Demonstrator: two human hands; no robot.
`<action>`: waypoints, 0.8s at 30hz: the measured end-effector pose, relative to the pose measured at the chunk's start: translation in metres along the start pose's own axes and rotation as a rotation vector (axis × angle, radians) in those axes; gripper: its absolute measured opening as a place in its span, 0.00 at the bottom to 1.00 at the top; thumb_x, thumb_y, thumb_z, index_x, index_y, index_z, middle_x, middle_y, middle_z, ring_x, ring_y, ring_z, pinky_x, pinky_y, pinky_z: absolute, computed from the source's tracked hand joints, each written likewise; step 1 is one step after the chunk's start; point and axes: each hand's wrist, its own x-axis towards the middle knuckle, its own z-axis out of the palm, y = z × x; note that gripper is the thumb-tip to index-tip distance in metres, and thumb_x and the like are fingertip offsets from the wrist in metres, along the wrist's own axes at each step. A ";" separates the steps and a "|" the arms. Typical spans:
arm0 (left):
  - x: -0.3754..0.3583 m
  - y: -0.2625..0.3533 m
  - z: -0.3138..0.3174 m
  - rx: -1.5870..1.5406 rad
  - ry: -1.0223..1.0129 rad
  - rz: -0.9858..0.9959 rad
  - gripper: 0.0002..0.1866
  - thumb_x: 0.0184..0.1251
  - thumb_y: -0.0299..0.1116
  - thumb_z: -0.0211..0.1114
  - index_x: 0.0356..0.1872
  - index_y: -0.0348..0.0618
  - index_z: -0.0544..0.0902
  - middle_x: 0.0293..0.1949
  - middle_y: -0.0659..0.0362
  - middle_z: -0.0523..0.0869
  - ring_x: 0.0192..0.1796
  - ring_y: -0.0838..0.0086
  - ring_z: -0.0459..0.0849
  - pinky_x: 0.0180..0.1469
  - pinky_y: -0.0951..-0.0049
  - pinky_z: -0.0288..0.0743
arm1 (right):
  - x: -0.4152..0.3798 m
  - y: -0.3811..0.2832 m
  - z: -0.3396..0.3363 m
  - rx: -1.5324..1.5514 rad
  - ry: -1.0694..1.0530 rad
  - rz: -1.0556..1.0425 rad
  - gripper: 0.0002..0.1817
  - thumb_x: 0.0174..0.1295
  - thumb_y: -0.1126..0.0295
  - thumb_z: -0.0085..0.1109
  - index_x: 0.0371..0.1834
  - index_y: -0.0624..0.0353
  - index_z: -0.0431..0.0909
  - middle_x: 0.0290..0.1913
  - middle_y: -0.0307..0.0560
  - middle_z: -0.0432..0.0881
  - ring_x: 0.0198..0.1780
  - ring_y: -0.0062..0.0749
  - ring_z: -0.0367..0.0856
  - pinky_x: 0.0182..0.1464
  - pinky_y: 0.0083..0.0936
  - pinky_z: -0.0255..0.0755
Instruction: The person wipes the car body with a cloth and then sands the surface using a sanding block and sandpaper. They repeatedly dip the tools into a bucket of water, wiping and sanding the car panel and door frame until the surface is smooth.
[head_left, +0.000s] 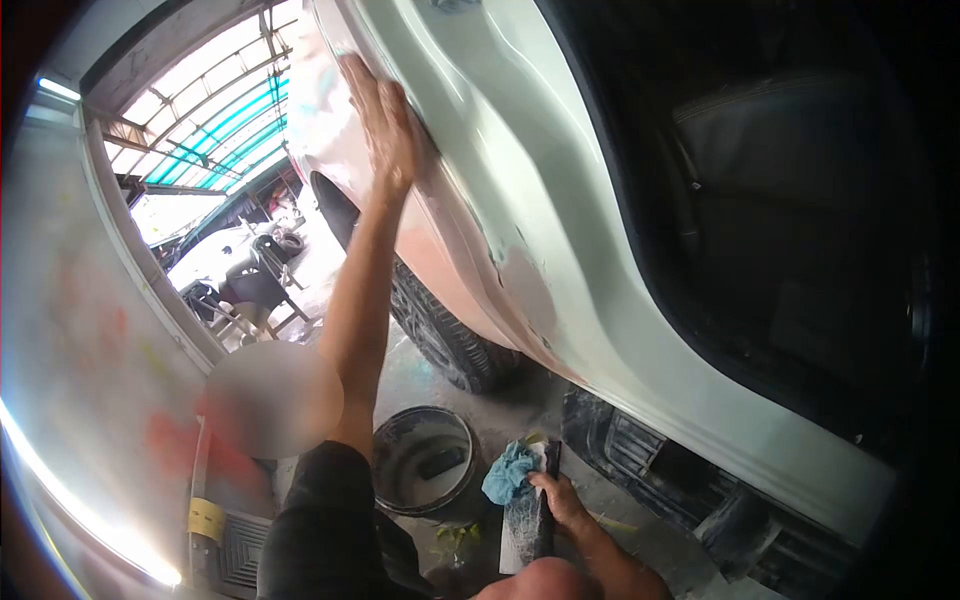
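My left hand (385, 125) lies flat on the car's side panel (440, 250), fingers stretched out over a patch of pinkish filler and sanded paint. Low down near the floor, my right hand (565, 503) is closed around a long dark block (549, 515) that looks like a sanding block. A crumpled blue cloth (511, 473) sits against its fingertips. Beside the block shows a whitish, dusty flat face (520, 530). The black bucket (468, 505) stands left of the right hand, with cloudy water and a dark block (441, 462) inside.
The car's tyre (435, 325) shows under the panel, and the dark side step (640, 455) runs along its lower edge. At left is a paint-marked wall (80, 300). Chairs (260, 285) and another car stand beyond the opening. A dark door opening (780, 230) fills the right.
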 end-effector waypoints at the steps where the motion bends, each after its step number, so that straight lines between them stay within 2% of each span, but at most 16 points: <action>1: -0.018 0.008 0.001 0.004 -0.012 0.008 0.49 0.83 0.66 0.31 0.83 0.28 0.41 0.85 0.35 0.38 0.87 0.47 0.34 0.85 0.52 0.29 | -0.004 -0.005 0.005 0.001 -0.002 -0.001 0.16 0.65 0.66 0.65 0.50 0.66 0.85 0.45 0.42 0.86 0.47 0.28 0.83 0.52 0.28 0.75; 4: -0.074 0.034 0.003 0.027 -0.064 0.014 0.50 0.82 0.65 0.35 0.83 0.30 0.35 0.85 0.35 0.35 0.87 0.44 0.31 0.84 0.46 0.26 | -0.005 -0.008 0.010 -0.001 0.009 0.002 0.16 0.66 0.66 0.65 0.51 0.65 0.84 0.44 0.41 0.85 0.47 0.27 0.83 0.52 0.28 0.75; 7: -0.116 0.053 0.004 0.004 -0.110 -0.038 0.53 0.80 0.68 0.39 0.83 0.31 0.33 0.85 0.35 0.33 0.86 0.42 0.30 0.83 0.44 0.25 | -0.002 -0.005 0.007 -0.050 0.004 0.032 0.12 0.68 0.65 0.62 0.50 0.58 0.81 0.39 0.41 0.85 0.35 0.29 0.85 0.39 0.30 0.80; 10: -0.149 0.069 0.002 -0.050 -0.180 -0.097 0.56 0.78 0.69 0.42 0.83 0.31 0.32 0.84 0.35 0.30 0.86 0.42 0.28 0.83 0.42 0.24 | -0.004 -0.004 0.010 -0.081 0.015 0.029 0.12 0.69 0.65 0.62 0.50 0.59 0.81 0.39 0.41 0.85 0.35 0.29 0.85 0.39 0.31 0.81; 13: -0.178 0.078 -0.001 -0.078 -0.239 -0.112 0.57 0.77 0.67 0.47 0.83 0.31 0.31 0.84 0.34 0.29 0.86 0.41 0.27 0.82 0.39 0.24 | -0.017 -0.015 0.022 -0.020 0.001 0.088 0.13 0.67 0.64 0.66 0.48 0.63 0.83 0.43 0.41 0.84 0.44 0.27 0.83 0.47 0.29 0.77; 14: -0.187 0.080 -0.003 -0.102 -0.256 -0.104 0.57 0.76 0.64 0.51 0.83 0.30 0.32 0.84 0.32 0.29 0.86 0.40 0.27 0.82 0.38 0.24 | -0.017 -0.014 0.021 -0.042 0.003 0.088 0.14 0.67 0.64 0.66 0.48 0.62 0.83 0.43 0.41 0.84 0.44 0.27 0.83 0.47 0.29 0.77; 21: -0.244 0.094 -0.017 -0.143 -0.355 -0.139 0.57 0.74 0.62 0.58 0.84 0.32 0.36 0.84 0.32 0.33 0.86 0.38 0.32 0.82 0.38 0.28 | -0.029 -0.027 0.039 -0.101 0.010 0.055 0.16 0.68 0.63 0.65 0.52 0.61 0.82 0.43 0.41 0.84 0.44 0.26 0.84 0.48 0.29 0.78; 24: -0.256 0.119 -0.050 -0.157 -0.489 -0.281 0.53 0.76 0.56 0.61 0.85 0.35 0.42 0.85 0.36 0.39 0.87 0.43 0.37 0.83 0.40 0.32 | -0.035 -0.037 0.049 -0.153 0.052 0.088 0.17 0.69 0.63 0.64 0.54 0.62 0.81 0.43 0.42 0.84 0.44 0.26 0.83 0.48 0.29 0.78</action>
